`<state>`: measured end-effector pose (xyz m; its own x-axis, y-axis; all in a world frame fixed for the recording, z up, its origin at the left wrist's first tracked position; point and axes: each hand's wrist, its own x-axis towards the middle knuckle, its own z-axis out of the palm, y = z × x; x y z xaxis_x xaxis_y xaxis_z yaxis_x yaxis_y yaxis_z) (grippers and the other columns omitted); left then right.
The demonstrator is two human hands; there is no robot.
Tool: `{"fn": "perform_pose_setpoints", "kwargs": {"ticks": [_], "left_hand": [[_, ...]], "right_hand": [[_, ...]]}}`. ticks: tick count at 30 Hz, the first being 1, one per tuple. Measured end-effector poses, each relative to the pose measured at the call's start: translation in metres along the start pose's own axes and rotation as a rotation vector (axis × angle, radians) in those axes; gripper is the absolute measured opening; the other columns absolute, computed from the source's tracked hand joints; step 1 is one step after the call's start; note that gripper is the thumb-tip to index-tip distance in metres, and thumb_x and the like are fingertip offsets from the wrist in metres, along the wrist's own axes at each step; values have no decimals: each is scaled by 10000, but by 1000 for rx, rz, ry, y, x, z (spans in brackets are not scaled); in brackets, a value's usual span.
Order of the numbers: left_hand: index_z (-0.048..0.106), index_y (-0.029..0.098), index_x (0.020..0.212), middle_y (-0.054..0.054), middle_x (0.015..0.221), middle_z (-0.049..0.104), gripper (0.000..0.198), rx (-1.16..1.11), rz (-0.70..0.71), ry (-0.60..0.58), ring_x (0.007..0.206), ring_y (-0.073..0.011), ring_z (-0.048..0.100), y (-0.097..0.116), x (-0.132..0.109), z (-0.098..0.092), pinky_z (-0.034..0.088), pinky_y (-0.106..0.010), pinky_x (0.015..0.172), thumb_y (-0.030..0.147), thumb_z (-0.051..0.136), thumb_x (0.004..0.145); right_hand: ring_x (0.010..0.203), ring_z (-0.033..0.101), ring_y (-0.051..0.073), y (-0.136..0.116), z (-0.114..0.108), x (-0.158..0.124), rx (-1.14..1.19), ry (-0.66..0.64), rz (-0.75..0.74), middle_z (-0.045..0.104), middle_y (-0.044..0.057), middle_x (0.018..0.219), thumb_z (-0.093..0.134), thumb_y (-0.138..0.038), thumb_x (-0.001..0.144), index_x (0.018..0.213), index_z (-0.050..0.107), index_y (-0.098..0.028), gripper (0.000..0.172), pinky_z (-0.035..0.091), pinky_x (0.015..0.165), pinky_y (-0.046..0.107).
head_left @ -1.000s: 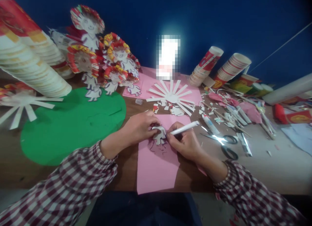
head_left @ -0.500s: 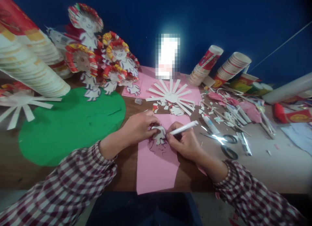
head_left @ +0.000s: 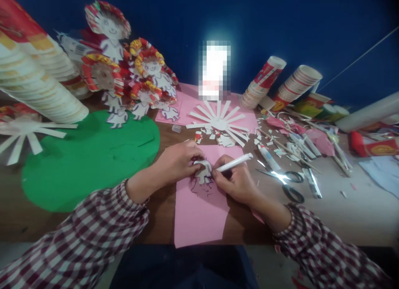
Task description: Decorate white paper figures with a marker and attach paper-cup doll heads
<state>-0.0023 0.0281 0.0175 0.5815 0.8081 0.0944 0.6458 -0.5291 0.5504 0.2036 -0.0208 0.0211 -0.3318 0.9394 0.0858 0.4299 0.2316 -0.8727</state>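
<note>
My left hand [head_left: 182,158] pinches a small white paper cutout [head_left: 204,172], shaped like a little body, and holds it against a pink sheet [head_left: 199,218]. In my right hand [head_left: 235,179] is a white marker pen [head_left: 236,162], gripped low near its tip. The tip meets the right edge of the cutout, though my fingers partly hide it. Dark pen strokes show on the pink sheet just below the cutout. Beyond my hands lies a white paper piece cut into strips that fan out [head_left: 220,121].
Scissors [head_left: 283,179] and a glue tube [head_left: 268,157] lie to the right, among paper scraps and sticks. On the left is a green oval sheet [head_left: 90,164]. Stacked paper cups [head_left: 40,77] and several paper figures [head_left: 112,31] stand behind it; more cups [head_left: 297,87] stand back right.
The view has shifted very slightly. Both hands, the cutout and the marker pen stay practically in the same place.
</note>
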Motion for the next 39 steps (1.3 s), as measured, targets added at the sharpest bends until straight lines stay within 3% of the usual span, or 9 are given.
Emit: {"fn": "perform_pose_setpoints", "kwargs": {"ticks": [17,39], "left_hand": [[712,216,967,-28,934,621,166,-17,13,10,842,-159,588,0,0,0,422,-258,707,257,672,811],[716,231,991,-14,906,597,196,10,-11,-10,765,-136,566,1,0,-1,392,-246,652,260,691,799]], "right_hand": [[567,507,102,2,-1,0,87,-5,49,566,-26,641,574,-190,835,764,554,-187,75,408,530,214],[569,534,105,0,1,0,12,8,-24,594,-17,648,599,-174,817,775,576,-176,48,426,533,209]]}}
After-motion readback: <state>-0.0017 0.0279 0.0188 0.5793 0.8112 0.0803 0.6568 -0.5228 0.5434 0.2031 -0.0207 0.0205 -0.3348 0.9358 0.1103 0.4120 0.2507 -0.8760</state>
